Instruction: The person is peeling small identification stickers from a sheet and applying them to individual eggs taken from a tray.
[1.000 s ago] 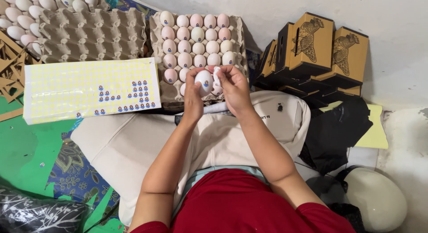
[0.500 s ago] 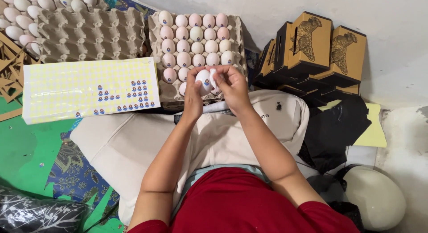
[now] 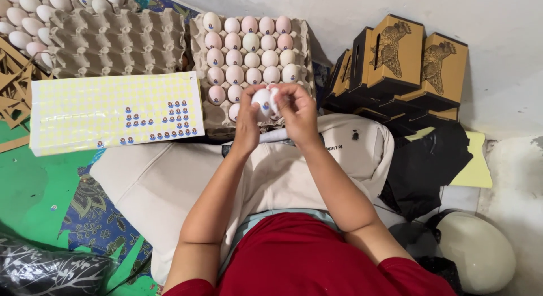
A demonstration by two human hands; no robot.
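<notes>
Barely anything has shifted since the earlier pictures: both hands stay raised over the near edge of the egg tray, with the white egg (image 3: pixel 262 102) between them, and only the fingers have turned a little around it.

That egg sits in the left hand (image 3: pixel 249 119), whose fingers and thumb wrap its left and lower side, so this hand is closed on it. Its long axis runs roughly up and down in the head view, tilted slightly. A small dark round sticker shows on the face turned toward the camera. The right hand (image 3: pixel 298 111) comes in from the right, fingertips (image 3: pixel 276 93) curled onto the upper right of the shell, pinching or pressing there; whether it carries anything of its own between those fingertips I cannot tell. The two hands meet on the egg, which lies left of the right hand and just above the left palm.

Directly beyond the hands lies the egg tray (image 3: pixel 197 41), filled with pale and pinkish eggs. Left of it a sticker sheet (image 3: pixel 73 112) rests on an empty tray (image 3: pixel 116 41), most of its stickers gone. To the right stand black-and-tan boxes (image 3: pixel 404 52). Beneath the forearms is a cream cloth (image 3: pixel 158 177) over the lap.
</notes>
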